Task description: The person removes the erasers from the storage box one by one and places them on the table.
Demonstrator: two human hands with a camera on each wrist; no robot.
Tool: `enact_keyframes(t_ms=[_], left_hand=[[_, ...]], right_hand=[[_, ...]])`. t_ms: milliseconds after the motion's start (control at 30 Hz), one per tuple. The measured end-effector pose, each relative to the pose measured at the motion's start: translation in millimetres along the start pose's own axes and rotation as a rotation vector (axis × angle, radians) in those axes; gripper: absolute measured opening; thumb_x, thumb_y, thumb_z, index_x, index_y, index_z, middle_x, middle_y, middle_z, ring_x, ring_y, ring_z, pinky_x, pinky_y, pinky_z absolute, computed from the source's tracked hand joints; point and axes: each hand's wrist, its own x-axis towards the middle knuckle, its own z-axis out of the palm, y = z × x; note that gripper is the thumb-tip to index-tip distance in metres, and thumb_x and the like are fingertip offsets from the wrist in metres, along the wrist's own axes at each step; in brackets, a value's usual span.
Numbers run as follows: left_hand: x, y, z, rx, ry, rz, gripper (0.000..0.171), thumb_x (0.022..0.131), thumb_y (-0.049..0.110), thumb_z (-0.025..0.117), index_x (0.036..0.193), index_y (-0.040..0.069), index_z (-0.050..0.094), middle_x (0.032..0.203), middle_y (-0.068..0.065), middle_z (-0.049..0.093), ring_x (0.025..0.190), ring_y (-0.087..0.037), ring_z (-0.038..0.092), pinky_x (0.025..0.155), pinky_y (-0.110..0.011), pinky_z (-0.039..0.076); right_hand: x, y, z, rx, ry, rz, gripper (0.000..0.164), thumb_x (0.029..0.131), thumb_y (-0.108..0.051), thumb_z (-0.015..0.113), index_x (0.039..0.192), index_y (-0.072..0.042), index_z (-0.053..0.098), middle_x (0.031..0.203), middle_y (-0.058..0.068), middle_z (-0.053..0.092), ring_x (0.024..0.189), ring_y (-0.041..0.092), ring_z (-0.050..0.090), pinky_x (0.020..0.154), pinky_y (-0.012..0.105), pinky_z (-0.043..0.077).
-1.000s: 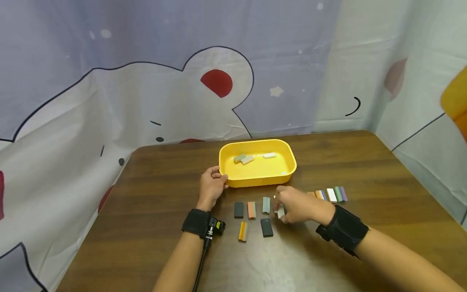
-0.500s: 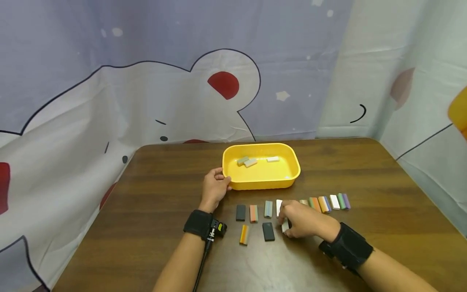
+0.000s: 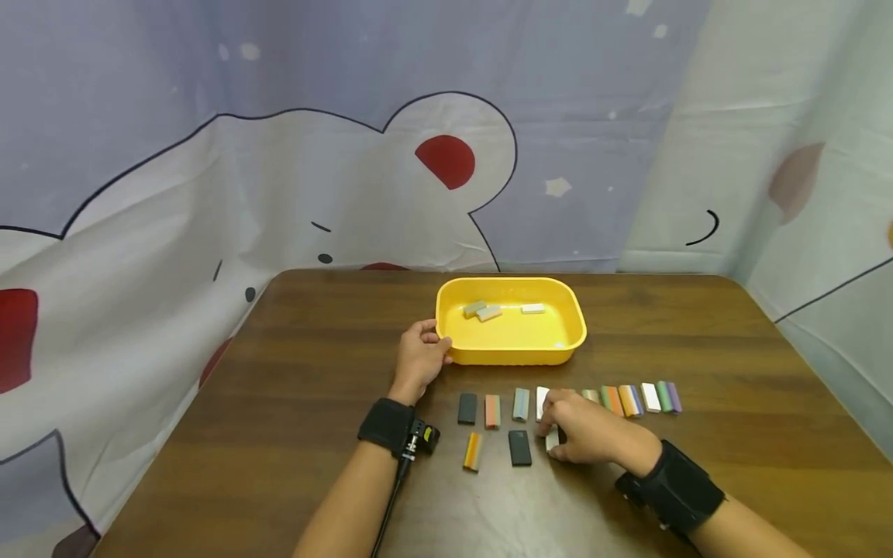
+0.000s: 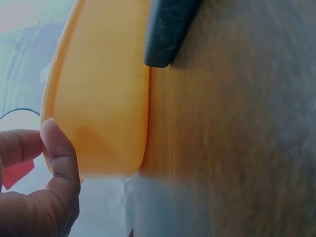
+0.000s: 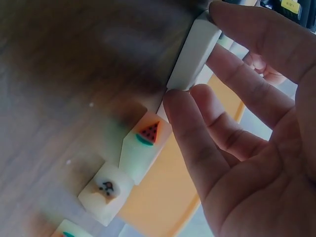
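Note:
In the head view my right hand point(image 3: 593, 428) is over the near row of erasers. Thumb and fingertip pinch the two ends of a white eraser point(image 5: 195, 54), low at the tabletop; whether it touches the wood is unclear. Just beyond it lies another white eraser point(image 3: 542, 403). With thumb and fingers, my left hand point(image 3: 418, 359) grips the near left corner of a yellow tray point(image 3: 512, 356), whose wall point(image 4: 98, 79) fills much of the left wrist view. Inside the tray lie a greenish eraser point(image 3: 474, 308), a beige eraser point(image 3: 490, 313) and a white eraser point(image 3: 532, 308).
Several erasers form a row across the table point(image 3: 314, 434), including a black one point(image 3: 467, 408) and a purple one point(image 3: 673, 397). Nearer lie an orange striped eraser point(image 3: 473, 452) and a dark eraser point(image 3: 519, 448). A patterned curtain point(image 3: 335, 178) stands behind the table.
My right hand has drawn the white eraser from the row toward me, beside the dark eraser. My left hand stays on the tray corner. The head view has shifted slightly.

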Motion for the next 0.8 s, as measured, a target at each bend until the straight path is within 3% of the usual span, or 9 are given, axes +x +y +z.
enact_keyframes(t_ms=[433, 633, 800], left_hand=[[-0.7, -2.0, -0.3, 0.008, 0.001, 0.021, 0.046, 0.09, 0.0, 0.065, 0.134, -0.005, 0.05, 0.096, -0.015, 0.055, 0.072, -0.019, 0.06, 0.07, -0.044, 0.059], [-1.3, -2.3, -0.2, 0.009, -0.003, 0.015, 0.046, 0.09, 0.0, 0.065, 0.134, -0.004, 0.05, 0.096, -0.015, 0.055, 0.072, -0.019, 0.061, 0.071, -0.046, 0.059], [-0.1, -2.1, 0.3, 0.008, 0.0, 0.022, 0.046, 0.09, 0.0, 0.065, 0.134, -0.004, 0.05, 0.097, -0.015, 0.055, 0.072, -0.019, 0.061, 0.071, -0.045, 0.059]], right_hand=[[-1.2, -0.7, -5.0, 0.04, 0.006, -0.042, 0.019, 0.078, -0.013, 0.081, 0.095, -0.009, 0.072, 0.093, -0.001, 0.057, 0.081, 0.013, 0.054, 0.064, 0.024, 0.05], [14.3, 2.3, -25.1, 0.058, 0.181, -0.141, 0.008, 0.085, -0.01, 0.075, 0.091, -0.007, 0.071, 0.083, -0.001, 0.06, 0.069, 0.011, 0.054, 0.058, 0.022, 0.048], [38.5, 11.1, -56.0, 0.039, 0.289, -0.067, 0.008, 0.088, -0.01, 0.071, 0.094, -0.005, 0.071, 0.084, 0.0, 0.063, 0.073, 0.012, 0.058, 0.063, 0.027, 0.052]])
